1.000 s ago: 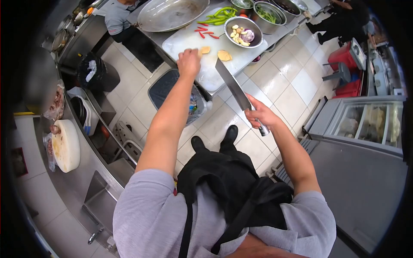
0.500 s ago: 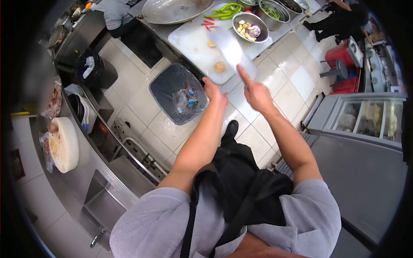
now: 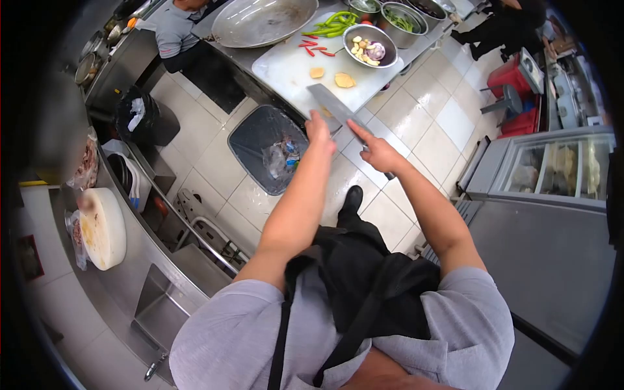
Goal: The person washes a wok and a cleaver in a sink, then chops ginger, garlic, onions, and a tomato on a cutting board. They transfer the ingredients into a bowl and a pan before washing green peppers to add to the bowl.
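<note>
My right hand is closed around the handle of a cleaver, its index finger stretched along the top of the blade. The broad blade lies over the near end of a white cutting board. My left hand is at the board's near edge, close to the blade, fingers partly spread; its fingertips are partly hidden. A yellowish bit shows by the blade, too covered to name. Farther up the board are two pale yellow slices, a small slice and a larger slice.
Red chili pieces, green chilies and a metal bowl with garlic and onion sit beyond. A grey bin stands below the board's left side. Another person is at far left; a fridge stands right.
The cleaver has dropped from a raised, blurred position, coming nearer me and left. The larger yellow slice now lies farther up the board. My right hand is lower.
</note>
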The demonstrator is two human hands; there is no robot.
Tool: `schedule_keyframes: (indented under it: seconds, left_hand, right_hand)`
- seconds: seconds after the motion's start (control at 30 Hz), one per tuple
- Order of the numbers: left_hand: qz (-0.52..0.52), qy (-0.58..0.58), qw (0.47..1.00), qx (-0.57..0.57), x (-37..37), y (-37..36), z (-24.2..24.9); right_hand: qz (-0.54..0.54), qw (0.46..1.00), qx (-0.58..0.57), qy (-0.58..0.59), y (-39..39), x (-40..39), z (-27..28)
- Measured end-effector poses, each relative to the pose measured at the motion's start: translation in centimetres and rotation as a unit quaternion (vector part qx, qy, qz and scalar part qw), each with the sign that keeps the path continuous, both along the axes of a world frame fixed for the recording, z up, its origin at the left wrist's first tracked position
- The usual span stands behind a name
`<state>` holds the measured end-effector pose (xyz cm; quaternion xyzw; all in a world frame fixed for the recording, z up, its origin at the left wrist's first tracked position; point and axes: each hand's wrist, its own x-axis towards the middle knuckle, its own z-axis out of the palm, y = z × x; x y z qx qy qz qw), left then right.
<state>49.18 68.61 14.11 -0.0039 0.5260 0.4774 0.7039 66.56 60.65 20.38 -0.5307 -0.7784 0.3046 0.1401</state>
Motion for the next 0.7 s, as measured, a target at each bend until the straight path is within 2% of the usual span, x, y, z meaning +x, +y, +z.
schedule_keyframes:
  seconds: [0.03,0.07,0.1,0.13,0.2,0.23,0.3,0.47,0.53,0.57,0.6,0.63,0.67,0.7]
  left_hand:
    - [-0.001,0.003,1.000,0.001,-0.9,-1.3,-0.2]
    - [-0.042,0.302,0.947,0.104,-1.6,-3.1,-0.3]
    - [-0.080,0.569,0.795,0.192,-2.1,-4.0,-0.5]
    - [-0.084,0.573,0.794,0.188,-2.3,-4.0,0.4]
    - [-0.202,0.672,0.633,0.325,-2.5,-3.3,3.7]
    - [-0.201,0.674,0.632,0.325,-2.1,-2.3,3.4]
    - [-0.282,0.666,0.604,0.335,-0.7,0.9,2.2]
    - [-0.240,0.638,0.625,0.380,2.8,8.3,1.9]
    - [-0.135,0.676,0.623,0.370,1.6,10.9,3.0]
    - [-0.153,0.700,0.610,0.339,0.7,11.6,3.4]
    - [-0.204,0.718,0.573,0.338,-0.2,11.9,3.2]
    - [-0.253,0.733,0.534,0.337,-1.1,11.9,2.9]
    - [-0.253,0.734,0.533,0.336,-2.0,11.7,1.9]
    - [-0.286,0.734,0.501,0.359,-2.8,11.3,0.8]
  right_hand:
    - [0.018,0.995,0.079,0.064,0.0,0.6,-0.1]
    - [-0.055,0.979,-0.115,0.156,-0.1,0.8,2.9]
    - [-0.125,0.913,-0.307,0.240,-0.3,1.1,4.7]
    - [-0.125,0.910,-0.312,0.244,-0.3,1.6,4.8]
    - [-0.162,0.836,-0.341,0.398,-0.3,2.6,4.4]
    - [-0.160,0.836,-0.341,0.400,-0.2,2.8,4.4]
    - [-0.186,0.812,-0.334,0.441,-0.4,3.0,4.8]
    - [-0.193,0.770,-0.334,0.509,-2.0,4.7,4.6]
    - [-0.158,0.727,-0.392,0.542,-3.0,5.6,4.5]
    - [-0.140,0.703,-0.420,0.557,-3.3,5.8,4.3]
    - [-0.136,0.688,-0.446,0.557,-3.7,5.8,4.3]
    - [-0.135,0.686,-0.449,0.556,-3.8,5.6,4.0]
    - [-0.145,0.682,-0.461,0.549,-3.9,5.3,3.5]
    - [-0.155,0.678,-0.472,0.542,-3.8,4.8,3.5]
